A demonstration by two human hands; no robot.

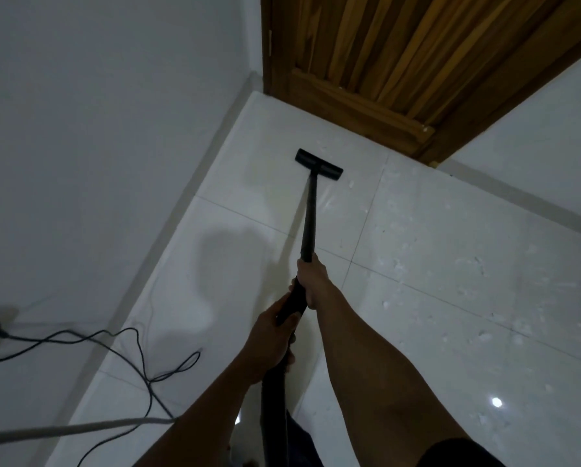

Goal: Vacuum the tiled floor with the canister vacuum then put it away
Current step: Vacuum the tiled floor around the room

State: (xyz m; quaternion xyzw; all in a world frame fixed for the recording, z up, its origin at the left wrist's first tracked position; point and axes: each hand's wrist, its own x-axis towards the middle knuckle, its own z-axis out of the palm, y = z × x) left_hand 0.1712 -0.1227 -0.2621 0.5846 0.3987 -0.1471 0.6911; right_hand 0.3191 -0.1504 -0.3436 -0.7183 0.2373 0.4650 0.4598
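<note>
Vacuum wand (309,224): floor nozzle (318,164) flat on tiled floor (451,264), near wooden door (366,62).
Right hand (311,281): wrapped round wand.
Left hand (269,345): grips wand just behind.

black wand (311,210), white floor (451,264) (speckled), brown door (383,62)

I see the glossy white tiled floor (451,264) meeting the wooden door (366,62). The black floor nozzle (318,164) rests flat just before the door; a black cable (141,358) loops well away from it.
</note>
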